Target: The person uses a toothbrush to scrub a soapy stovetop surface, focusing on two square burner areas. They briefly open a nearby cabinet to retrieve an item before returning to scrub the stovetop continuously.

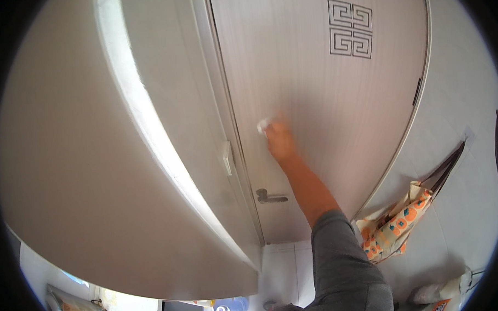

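My right hand (280, 138) is raised against a pale wood-grain door (312, 91), somewhat blurred. It grips a small white cloth or tissue (264, 125), which appears to touch the door's surface. Below the hand, a dark metal lever handle (272, 196) is fixed near the door's left edge. A black square fretwork pattern (350, 28) decorates the upper right of the door. My left hand is out of view.
A white light switch plate (227, 158) sits on the strip left of the door. A large pale panel (89, 181) fills the left side. A persimmon-patterned fabric apron or bag (399, 224) hangs at right. Below are a blue water bottle (231, 308) and a tiled floor (279, 265).
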`<state>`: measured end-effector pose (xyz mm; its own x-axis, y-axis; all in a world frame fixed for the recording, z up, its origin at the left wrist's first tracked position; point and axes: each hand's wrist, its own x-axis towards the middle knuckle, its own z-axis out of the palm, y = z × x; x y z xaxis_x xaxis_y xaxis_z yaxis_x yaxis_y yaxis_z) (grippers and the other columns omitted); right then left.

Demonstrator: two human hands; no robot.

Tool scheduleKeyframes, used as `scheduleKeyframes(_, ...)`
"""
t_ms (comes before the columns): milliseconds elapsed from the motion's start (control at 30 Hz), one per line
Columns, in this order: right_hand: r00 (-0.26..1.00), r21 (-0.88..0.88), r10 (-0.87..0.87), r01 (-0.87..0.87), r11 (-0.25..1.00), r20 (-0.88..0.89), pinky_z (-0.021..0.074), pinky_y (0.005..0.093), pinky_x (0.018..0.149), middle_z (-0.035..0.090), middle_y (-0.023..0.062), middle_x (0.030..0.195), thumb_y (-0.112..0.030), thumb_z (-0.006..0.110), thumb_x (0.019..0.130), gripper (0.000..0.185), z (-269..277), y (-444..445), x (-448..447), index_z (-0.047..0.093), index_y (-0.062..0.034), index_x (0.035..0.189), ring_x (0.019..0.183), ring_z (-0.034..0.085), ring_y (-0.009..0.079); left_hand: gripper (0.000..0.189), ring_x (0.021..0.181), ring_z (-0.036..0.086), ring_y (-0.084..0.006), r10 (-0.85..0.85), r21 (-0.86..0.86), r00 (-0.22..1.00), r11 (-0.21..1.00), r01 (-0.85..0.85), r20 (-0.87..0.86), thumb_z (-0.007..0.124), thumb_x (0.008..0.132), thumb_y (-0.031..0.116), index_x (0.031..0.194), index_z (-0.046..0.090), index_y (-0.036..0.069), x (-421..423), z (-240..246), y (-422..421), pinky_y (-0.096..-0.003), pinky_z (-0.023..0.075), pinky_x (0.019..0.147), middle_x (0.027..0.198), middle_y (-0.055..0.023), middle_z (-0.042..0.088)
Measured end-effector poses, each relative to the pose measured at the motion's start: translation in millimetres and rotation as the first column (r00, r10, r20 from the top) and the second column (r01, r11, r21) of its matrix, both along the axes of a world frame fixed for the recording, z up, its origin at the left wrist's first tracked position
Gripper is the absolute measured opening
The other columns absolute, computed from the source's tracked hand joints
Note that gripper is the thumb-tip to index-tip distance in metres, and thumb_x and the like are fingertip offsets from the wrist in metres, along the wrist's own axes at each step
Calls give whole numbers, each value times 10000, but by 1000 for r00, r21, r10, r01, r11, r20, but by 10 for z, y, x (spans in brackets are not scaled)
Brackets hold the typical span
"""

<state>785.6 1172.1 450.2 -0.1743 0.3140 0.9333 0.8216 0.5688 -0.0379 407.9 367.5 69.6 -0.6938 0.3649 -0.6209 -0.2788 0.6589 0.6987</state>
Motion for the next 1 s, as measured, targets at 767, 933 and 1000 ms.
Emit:
scheduleKeyframes(767,960,-634,-238,92,767,-149,528,451,836,713,133,1112,-146,700,883,175,-2082,-1504,363,725,-53,1030,1000,664,362,318,659,695,-233,333,104,938,934,-342,91,554,1063,290,1094,662,-7,315,-529,-1331,-360,540,520,831,-111,699)
scheduleKeyframes(933,915,-916,-360,291,275,183,553,473,802,747,149,966,-228,668,944,242,-4183,-4018,382,734,5,936,900,708,329,314,648,691,-226,500,288,862,816,-501,81,551,1065,284,1086,666,-7,443,-1143,-1951,-352,537,512,818,-107,698)
scheduleKeyframes(1000,957,-942,-193,257,215,217,563,481,788,760,155,907,-260,655,968,308,-4589,-4840,72,737,28,899,860,725,315,300,705,700,-210,483,316,860,800,-511,166,565,1058,280,1128,683,14,245,-1091,-1886,-355,554,573,904,-116,738)
